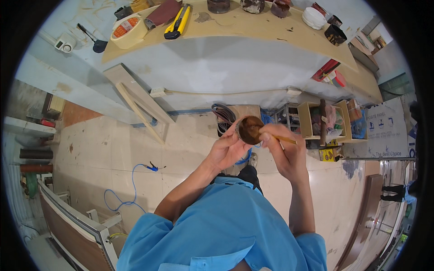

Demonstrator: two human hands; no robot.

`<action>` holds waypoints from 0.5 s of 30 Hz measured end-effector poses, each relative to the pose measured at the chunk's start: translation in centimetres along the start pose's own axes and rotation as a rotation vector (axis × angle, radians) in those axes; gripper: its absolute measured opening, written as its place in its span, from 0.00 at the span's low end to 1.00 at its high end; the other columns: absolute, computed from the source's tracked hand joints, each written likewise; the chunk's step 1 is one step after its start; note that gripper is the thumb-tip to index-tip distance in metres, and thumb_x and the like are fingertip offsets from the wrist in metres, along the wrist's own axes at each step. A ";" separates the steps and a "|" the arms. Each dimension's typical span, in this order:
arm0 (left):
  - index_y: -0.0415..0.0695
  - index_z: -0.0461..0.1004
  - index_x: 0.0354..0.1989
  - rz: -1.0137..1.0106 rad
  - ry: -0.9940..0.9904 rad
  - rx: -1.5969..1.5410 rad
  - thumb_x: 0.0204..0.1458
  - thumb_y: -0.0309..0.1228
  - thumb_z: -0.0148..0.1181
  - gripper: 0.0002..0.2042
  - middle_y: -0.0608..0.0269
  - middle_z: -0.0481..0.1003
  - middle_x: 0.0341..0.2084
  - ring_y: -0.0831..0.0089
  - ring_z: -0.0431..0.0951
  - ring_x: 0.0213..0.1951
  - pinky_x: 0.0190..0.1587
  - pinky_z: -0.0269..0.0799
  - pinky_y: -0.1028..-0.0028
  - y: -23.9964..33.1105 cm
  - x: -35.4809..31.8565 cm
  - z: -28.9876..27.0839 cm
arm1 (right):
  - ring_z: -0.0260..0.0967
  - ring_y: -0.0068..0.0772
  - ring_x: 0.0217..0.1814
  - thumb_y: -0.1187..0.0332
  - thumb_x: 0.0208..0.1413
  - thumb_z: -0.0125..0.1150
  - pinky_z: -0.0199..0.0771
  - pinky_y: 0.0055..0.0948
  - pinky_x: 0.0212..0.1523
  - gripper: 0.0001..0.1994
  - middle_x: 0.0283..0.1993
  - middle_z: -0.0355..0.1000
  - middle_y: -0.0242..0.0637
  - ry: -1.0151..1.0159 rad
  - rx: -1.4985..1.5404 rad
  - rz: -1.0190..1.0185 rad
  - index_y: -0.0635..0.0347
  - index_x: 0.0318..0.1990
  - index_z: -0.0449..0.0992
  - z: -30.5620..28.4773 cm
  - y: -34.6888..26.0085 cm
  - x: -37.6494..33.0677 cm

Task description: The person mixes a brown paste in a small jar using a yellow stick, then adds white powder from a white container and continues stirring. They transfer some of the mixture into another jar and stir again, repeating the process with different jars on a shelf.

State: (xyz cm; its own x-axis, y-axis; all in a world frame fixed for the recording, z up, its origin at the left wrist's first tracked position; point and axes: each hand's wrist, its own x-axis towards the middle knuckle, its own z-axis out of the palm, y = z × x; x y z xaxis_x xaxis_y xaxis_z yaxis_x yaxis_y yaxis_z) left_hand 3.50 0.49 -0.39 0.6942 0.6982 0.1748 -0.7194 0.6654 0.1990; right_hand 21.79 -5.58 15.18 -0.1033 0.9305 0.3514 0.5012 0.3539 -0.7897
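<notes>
Head view shows me the left hand (227,148) curled around a small round cup (244,126), brown inside, held in mid-air over the floor (190,153); the right hand (285,153) is closed in a pinch on a thin stick (288,140), its far end in the cup.

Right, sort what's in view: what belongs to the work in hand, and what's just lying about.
In use:
- small cup, in the left hand
- thin tool, in the right hand

Apparently lying about:
- yellow knife
- tape roll
- blue hose nozzle
</notes>
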 end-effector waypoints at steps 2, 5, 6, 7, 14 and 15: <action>0.44 0.54 0.81 -0.006 0.023 -0.005 0.68 0.35 0.66 0.37 0.53 0.66 0.74 0.59 0.66 0.75 0.78 0.62 0.58 -0.1 0.0 0.1 | 0.79 0.41 0.33 0.77 0.68 0.65 0.78 0.33 0.35 0.03 0.41 0.82 0.43 0.087 -0.083 -0.007 0.66 0.45 0.82 -0.3 -0.1 -0.1; 0.45 0.54 0.81 0.015 0.014 0.011 0.67 0.35 0.66 0.38 0.53 0.66 0.73 0.58 0.67 0.74 0.77 0.63 0.56 -0.2 0.0 0.3 | 0.79 0.42 0.33 0.77 0.67 0.65 0.78 0.33 0.35 0.03 0.41 0.82 0.43 0.005 -0.049 -0.014 0.66 0.45 0.81 -0.6 -0.3 -0.2; 0.45 0.54 0.81 0.019 0.003 0.018 0.67 0.35 0.66 0.38 0.53 0.66 0.73 0.58 0.67 0.74 0.76 0.63 0.56 -0.3 0.1 0.4 | 0.79 0.42 0.33 0.77 0.67 0.65 0.78 0.33 0.35 0.03 0.40 0.82 0.43 0.007 0.023 -0.082 0.65 0.45 0.81 -0.6 -0.4 -0.2; 0.45 0.54 0.81 0.015 0.008 0.013 0.67 0.35 0.66 0.38 0.53 0.66 0.73 0.58 0.67 0.74 0.76 0.64 0.55 -0.3 0.1 0.5 | 0.79 0.42 0.33 0.77 0.67 0.64 0.78 0.33 0.35 0.03 0.40 0.82 0.43 -0.018 -0.001 -0.040 0.66 0.45 0.81 -0.5 -0.4 -0.2; 0.45 0.55 0.80 0.006 0.059 0.007 0.67 0.34 0.67 0.37 0.54 0.67 0.73 0.59 0.67 0.74 0.77 0.64 0.57 -0.7 -0.4 0.7 | 0.79 0.42 0.34 0.77 0.67 0.64 0.78 0.34 0.36 0.03 0.41 0.82 0.44 0.010 -0.042 -0.015 0.67 0.44 0.81 -1.0 -0.2 -0.9; 0.45 0.54 0.81 0.012 0.052 -0.010 0.67 0.33 0.66 0.37 0.53 0.66 0.73 0.58 0.67 0.74 0.76 0.64 0.56 -0.8 -0.4 0.6 | 0.79 0.42 0.34 0.77 0.68 0.64 0.78 0.33 0.36 0.03 0.41 0.82 0.44 0.028 0.050 -0.078 0.67 0.44 0.81 -0.9 -0.2 -1.0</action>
State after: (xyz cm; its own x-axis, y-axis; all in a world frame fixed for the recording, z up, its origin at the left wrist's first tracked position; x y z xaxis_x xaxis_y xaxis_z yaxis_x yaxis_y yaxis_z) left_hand 3.83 -0.51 -0.01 0.6835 0.7189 0.1265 -0.7281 0.6593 0.1877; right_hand 22.59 -6.65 15.41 -0.1158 0.8970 0.4266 0.4489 0.4304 -0.7831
